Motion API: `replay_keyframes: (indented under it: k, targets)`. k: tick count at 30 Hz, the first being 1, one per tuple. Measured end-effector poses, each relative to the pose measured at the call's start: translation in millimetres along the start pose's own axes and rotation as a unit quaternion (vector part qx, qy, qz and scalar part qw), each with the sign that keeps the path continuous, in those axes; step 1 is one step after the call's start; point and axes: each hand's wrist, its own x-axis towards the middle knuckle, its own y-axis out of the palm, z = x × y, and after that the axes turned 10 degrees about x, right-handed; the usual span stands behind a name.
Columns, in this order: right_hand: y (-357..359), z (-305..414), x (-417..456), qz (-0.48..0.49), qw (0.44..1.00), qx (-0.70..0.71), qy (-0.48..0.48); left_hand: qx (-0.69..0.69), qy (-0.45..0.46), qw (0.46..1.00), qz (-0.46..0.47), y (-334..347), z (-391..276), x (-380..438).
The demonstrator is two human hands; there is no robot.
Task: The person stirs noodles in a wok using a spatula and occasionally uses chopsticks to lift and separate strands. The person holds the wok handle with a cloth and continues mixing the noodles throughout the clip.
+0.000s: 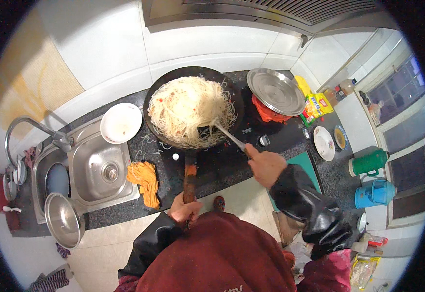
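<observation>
A black wok (pixel 157 82) on the stove is heaped with pale thin noodles (pixel 183 102), flecked with small red bits. My left hand (pixel 185 208) grips the wok's wooden handle (pixel 190 182), which points towards me. In my right hand (pixel 267 166) is a metal spatula (pixel 230 135), held by its brown grip and slanting up to the left. Its front end is sunk in the noodles at the wok's right side and partly hidden. Loose noodle strands (pixel 145 142) lie on the counter left of the wok.
Left of the wok are a white bowl (pixel 121 122), an orange cloth (pixel 145 179), the steel sink (pixel 88 175) and a colander (pixel 63 221). A metal lid (pixel 276 91) covers something red at right. Plates (pixel 323 143), a green thermos (pixel 369 162) and a blue jug (pixel 374 194) stand further right.
</observation>
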Motion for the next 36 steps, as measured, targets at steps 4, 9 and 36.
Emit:
replay_keyframes:
  k: [4, 9, 36]
  targets:
    - [32.9, 7.1, 20.5, -0.045, 0.998, 0.032, 0.021, -0.017, -0.012, 1.0, 0.015, 1.2, -6.3, -5.5]
    - [24.4, 13.6, 52.0, -0.048, 0.998, 0.046, -0.002, 0.027, 0.007, 1.0, -0.005, -3.8, 0.4, 0.4]
    - [9.8, -31.6, 77.0, -0.059, 0.993, 0.024, -0.099, -0.026, 0.002, 0.999, -0.032, 13.8, 3.9, 4.8]
